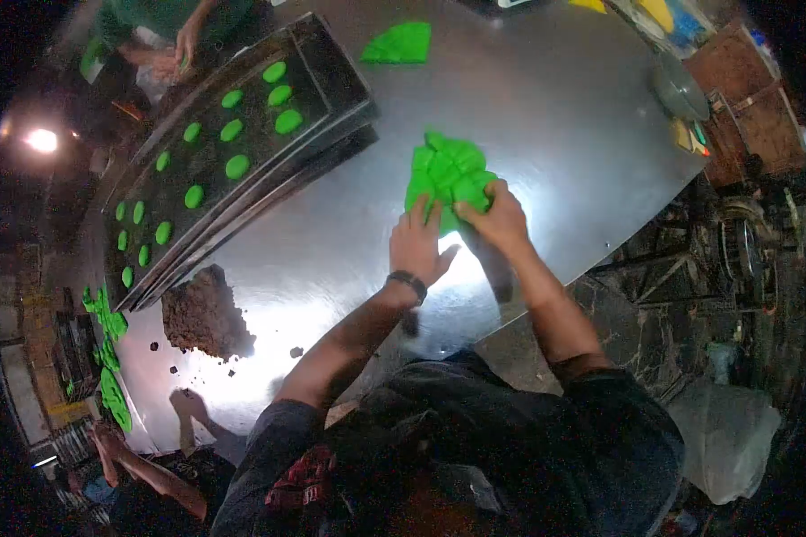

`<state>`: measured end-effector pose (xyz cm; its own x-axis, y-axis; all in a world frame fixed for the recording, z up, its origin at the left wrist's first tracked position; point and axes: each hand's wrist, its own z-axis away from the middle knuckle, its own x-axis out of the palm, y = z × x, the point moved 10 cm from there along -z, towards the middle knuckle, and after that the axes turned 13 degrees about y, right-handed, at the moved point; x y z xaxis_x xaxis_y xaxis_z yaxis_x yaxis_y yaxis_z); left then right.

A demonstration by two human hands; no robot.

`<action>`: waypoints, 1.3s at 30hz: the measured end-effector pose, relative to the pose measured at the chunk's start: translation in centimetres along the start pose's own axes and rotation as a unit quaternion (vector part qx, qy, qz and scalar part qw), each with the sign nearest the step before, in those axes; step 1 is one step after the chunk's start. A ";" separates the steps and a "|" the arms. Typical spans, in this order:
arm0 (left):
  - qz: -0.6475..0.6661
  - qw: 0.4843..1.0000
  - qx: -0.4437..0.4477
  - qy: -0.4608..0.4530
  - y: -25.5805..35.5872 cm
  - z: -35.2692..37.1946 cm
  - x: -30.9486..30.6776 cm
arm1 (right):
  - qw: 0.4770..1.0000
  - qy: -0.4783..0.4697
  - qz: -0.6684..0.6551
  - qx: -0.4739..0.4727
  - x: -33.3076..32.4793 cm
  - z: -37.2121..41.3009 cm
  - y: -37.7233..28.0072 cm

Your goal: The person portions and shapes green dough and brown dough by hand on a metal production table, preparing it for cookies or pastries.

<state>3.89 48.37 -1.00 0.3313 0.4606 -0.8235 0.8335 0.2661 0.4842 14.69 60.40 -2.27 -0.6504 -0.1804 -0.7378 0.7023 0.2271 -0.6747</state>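
Head view: left hand [418, 246], fingers spread, and right hand [497, 219], fingers pressed together, bear on green dough pile [448, 170] near worktop's [555, 107] near edge; over-pressing likely fuses cut pieces.

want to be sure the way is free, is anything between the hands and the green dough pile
Nothing visible stands between them: the left hand and the right hand both rest directly on the green dough pile on the steel table.

Under both hands, the table [546, 98] was smooth, glossy metal. Soft, matt green dough [448, 174] lay at the fingertips; left of them, a crumbly brown heap [204, 313].
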 end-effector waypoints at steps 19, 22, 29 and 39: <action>0.180 0.970 0.027 0.159 -2.6 4.0 -10.8 | 0.978 0.081 -0.135 -0.133 -6.5 -3.5 -2.8; 0.030 0.979 0.156 0.129 -2.2 1.2 -9.2 | 0.978 0.054 0.011 -0.199 -2.8 -4.0 -3.8; 0.117 0.992 0.009 0.052 -5.6 -9.3 0.6 | 0.938 -0.004 0.087 -0.335 1.7 0.7 -5.7; 0.119 0.979 -0.039 -0.161 -5.1 -17.9 8.0 | 0.943 -0.053 -0.324 -0.053 -4.5 -5.3 -1.9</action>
<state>-5.61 65.89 -4.79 0.6447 0.2307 -0.7288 0.6832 0.2537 0.6847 14.78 65.90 2.42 -0.8969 -0.4069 -0.1730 0.1309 0.1293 -0.9829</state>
